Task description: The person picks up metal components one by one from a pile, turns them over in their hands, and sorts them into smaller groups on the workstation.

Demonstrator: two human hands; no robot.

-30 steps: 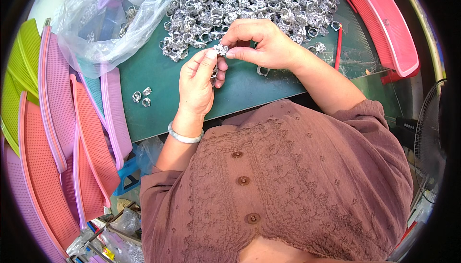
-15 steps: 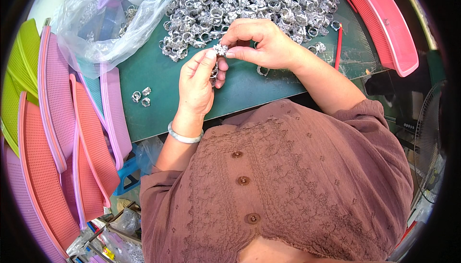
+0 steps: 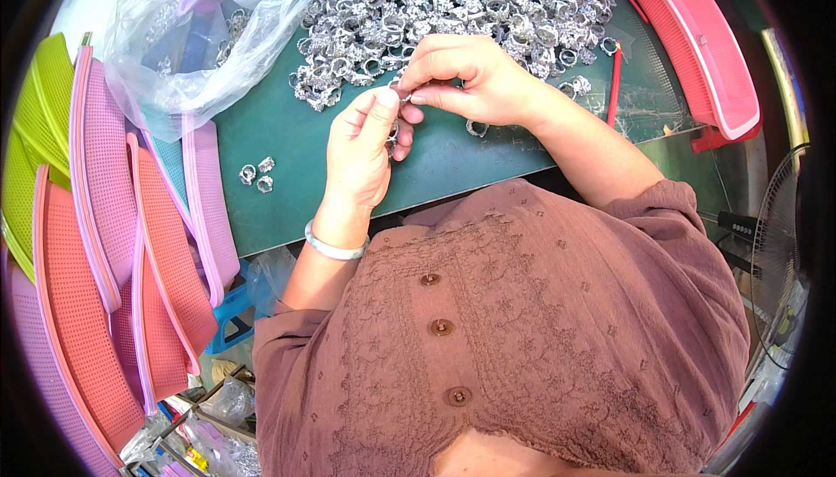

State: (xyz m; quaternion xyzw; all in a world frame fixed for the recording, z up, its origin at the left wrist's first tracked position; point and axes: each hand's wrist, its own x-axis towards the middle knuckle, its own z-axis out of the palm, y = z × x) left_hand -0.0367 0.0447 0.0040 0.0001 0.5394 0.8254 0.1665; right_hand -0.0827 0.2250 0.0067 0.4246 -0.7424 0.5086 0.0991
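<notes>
Between my two hands, in front of a big heap of silver rings [image 3: 470, 6], a small silver ring [image 3: 401, 92] is pinched by the fingertips. My left hand [image 3: 361, 142] holds it from the left with thumb and forefinger. On its right side, the thumb and forefinger of my right hand [image 3: 483, 81] grip it too. A second silver ring [image 3: 393, 139] is tucked among the lower fingers of my left hand. Much of both rings is hidden by fingers. Close to my right wrist, a single loose ring [image 3: 476, 128] lies on the green tabletop [image 3: 348, 207].
Three rings [image 3: 265, 175] lie apart at the left. A clear plastic bag [image 3: 235, 85] holding rings stands at the back left, beside stacked coloured plastic baskets [image 3: 96, 172]. A pink basket [image 3: 697, 50] and a thin red stick [image 3: 615, 85] are on the right. A fan [image 3: 779, 233] stands beyond.
The pinched ring has turned, so its flower-shaped top no longer faces up. Both hands have barely shifted. Below the pink basket, a dark shape has gone and a red piece shows.
</notes>
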